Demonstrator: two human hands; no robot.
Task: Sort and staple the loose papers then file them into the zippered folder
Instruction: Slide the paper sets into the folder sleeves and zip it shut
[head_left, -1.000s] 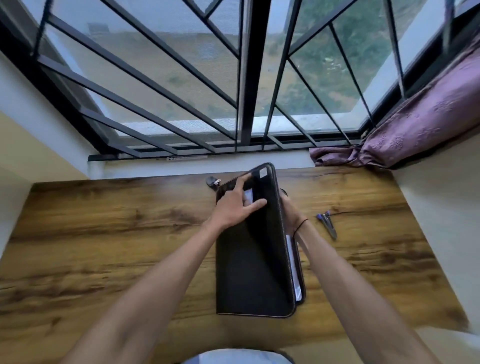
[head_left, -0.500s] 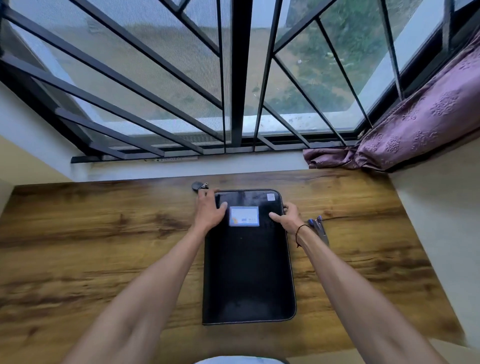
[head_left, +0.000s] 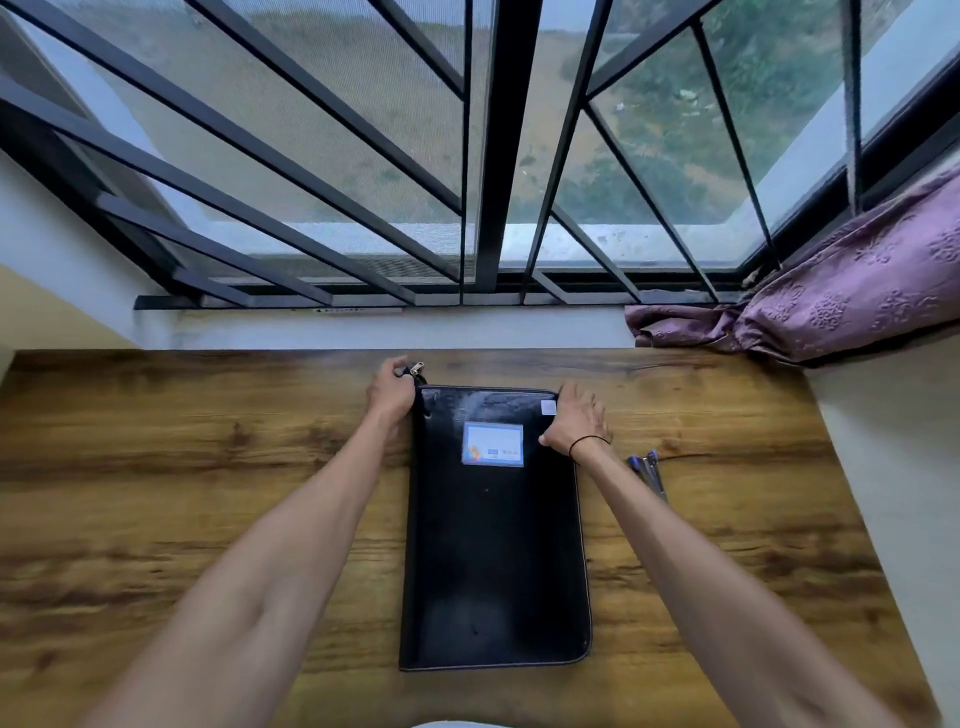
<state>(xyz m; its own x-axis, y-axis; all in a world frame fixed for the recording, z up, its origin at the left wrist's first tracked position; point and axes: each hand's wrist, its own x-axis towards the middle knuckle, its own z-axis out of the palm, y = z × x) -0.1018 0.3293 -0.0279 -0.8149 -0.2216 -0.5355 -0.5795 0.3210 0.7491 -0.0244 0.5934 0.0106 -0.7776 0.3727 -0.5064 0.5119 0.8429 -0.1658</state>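
A black zippered folder (head_left: 493, 551) lies flat and closed on the wooden table (head_left: 208, 467), a small label card on its cover. My left hand (head_left: 389, 392) is at the folder's far left corner and pinches the metal zipper pull (head_left: 415, 369). My right hand (head_left: 576, 418) rests on the far right corner with fingers spread, thumb against the cover's edge. No loose papers show. A blue stapler (head_left: 648, 472) lies on the table just right of my right wrist.
A barred window (head_left: 483, 156) runs along the table's far edge. A purple curtain (head_left: 810, 306) bunches on the sill at the back right. A pale wall borders the table's right side.
The folder's cover has come down from half raised to flat and closed. My left hand moved from the cover to the zipper pull, and my right hand shifted to the far right corner.
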